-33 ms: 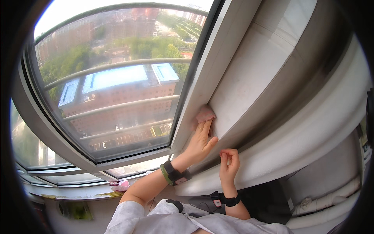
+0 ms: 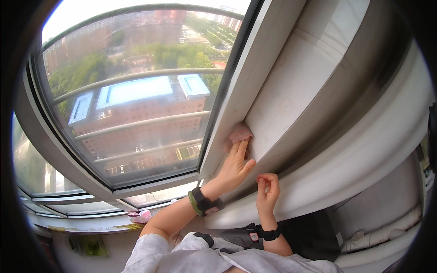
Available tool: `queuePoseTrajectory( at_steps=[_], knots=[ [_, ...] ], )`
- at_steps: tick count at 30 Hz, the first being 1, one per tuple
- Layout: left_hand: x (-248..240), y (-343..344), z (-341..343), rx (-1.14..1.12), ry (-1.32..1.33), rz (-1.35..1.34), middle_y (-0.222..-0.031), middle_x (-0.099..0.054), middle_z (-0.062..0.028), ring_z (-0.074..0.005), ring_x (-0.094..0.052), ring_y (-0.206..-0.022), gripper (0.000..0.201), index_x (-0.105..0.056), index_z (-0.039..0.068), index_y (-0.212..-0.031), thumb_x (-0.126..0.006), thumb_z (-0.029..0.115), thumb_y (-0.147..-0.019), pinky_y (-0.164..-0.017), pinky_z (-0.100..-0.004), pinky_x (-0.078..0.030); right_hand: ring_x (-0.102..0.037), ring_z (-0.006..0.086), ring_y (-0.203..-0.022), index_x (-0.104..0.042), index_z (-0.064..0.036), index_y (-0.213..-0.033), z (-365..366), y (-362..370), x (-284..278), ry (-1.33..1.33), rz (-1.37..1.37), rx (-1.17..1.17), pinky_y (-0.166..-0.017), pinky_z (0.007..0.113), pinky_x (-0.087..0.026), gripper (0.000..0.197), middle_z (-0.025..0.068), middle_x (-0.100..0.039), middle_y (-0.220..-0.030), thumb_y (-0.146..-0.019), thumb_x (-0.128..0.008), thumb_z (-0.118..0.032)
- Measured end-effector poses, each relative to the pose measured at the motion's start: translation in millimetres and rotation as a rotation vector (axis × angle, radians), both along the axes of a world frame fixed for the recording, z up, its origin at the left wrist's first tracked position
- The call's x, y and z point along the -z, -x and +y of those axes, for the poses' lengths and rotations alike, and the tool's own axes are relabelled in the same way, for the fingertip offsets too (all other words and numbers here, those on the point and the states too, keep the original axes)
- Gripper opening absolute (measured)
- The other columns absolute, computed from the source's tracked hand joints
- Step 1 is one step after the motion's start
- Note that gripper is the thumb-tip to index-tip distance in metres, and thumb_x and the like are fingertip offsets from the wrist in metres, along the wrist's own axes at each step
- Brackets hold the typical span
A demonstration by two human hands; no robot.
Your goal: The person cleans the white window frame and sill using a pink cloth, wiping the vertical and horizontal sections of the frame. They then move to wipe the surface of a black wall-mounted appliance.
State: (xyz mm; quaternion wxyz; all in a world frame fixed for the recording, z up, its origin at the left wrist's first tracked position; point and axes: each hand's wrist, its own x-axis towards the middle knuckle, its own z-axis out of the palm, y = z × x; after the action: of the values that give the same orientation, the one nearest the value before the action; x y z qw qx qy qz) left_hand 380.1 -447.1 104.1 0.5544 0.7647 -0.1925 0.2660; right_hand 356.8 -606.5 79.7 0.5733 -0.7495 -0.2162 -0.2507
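Our left hand point(image 2: 233, 168) has its fingers out, thumb apart, pressing a pinkish cloth point(image 2: 241, 131) ahead of them against the window frame point(image 2: 248, 77). Probably light, floppy, unbreakable; we'd grab its bunched middle. Our right hand point(image 2: 267, 189), just beside, is curled closed, can't tell if it's pinching anything.

"What does the cloth point(image 2: 241, 132) look like?"

"Dull pink, small and rumpled, bunched rather than spread flat."

"And where is it?"

"In the corner where the frame point(image 2: 259, 59) meets the wall point(image 2: 291, 82), up against both."

"Loose?"

"No, pinned under the left hand's point(image 2: 234, 166) outstretched fingers. Most of it shows beyond the fingertips; whatever lies beneath them is hidden."
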Motion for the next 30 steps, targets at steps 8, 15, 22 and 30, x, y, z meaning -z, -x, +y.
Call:
queuePoseTrajectory(
  at_steps=[8,15,22,30],
  knots=[
    [-123.1,-45.8,7.0,-0.044,-0.043,-0.503,-0.141,-0.031,-0.0311,-0.0467,-0.039,-0.125,0.077,-0.027,-0.01,-0.137,-0.045,0.05,-0.094,-0.103,-0.0429,-0.033,-0.058,0.0143,-0.079,-0.058,0.0,-0.093,-1.7,-5.8,-13.7,-0.057,-0.089,-0.023,-0.071,0.025,-0.047,0.002,0.0079,-0.059,-0.092,-0.09,-0.056,0.001],
    [46.8,-15.8,-3.0,-0.046,0.016,-0.098,-0.14,-0.029,-0.0327,-0.045,-0.033,-0.13,0.075,-0.024,-0.008,-0.141,-0.044,0.048,-0.094,-0.106,-0.044,-0.029,-0.058,0.0147,-0.079,-0.056,0.0009,-0.094,-13.2,4.7,0.2,0.001,-0.058,0.004,-0.072,0.025,-0.048,0.004,0.0089,-0.058,-0.092,-0.092,-0.053,0.002],
    [69.1,-5.5,-14.6,-0.095,0.036,-0.054,-0.137,-0.032,-0.0311,-0.045,-0.033,-0.127,0.078,-0.024,-0.008,-0.142,-0.046,0.049,-0.093,-0.106,-0.0455,-0.029,-0.058,0.015,-0.082,-0.056,0.0014,-0.095,-5.8,4.4,-5.6,0.032,-0.026,-0.033,-0.073,0.026,-0.048,0.004,0.0092,-0.058,-0.095,-0.093,-0.053,0.001],
    [34.8,-7.9,-16.0,0.102,-0.035,-0.19,-0.139,-0.03,-0.0308,-0.0488,-0.027,-0.13,0.081,-0.038,-0.006,-0.132,-0.049,0.06,-0.088,-0.106,-0.0519,-0.026,-0.057,0.0152,-0.082,-0.057,0.0022,-0.097,-14.1,9.8,-1.4,0.072,-0.032,0.043,-0.076,0.027,-0.048,0.006,0.0094,-0.058,-0.096,-0.093,-0.053,-0.001]
  ],
)
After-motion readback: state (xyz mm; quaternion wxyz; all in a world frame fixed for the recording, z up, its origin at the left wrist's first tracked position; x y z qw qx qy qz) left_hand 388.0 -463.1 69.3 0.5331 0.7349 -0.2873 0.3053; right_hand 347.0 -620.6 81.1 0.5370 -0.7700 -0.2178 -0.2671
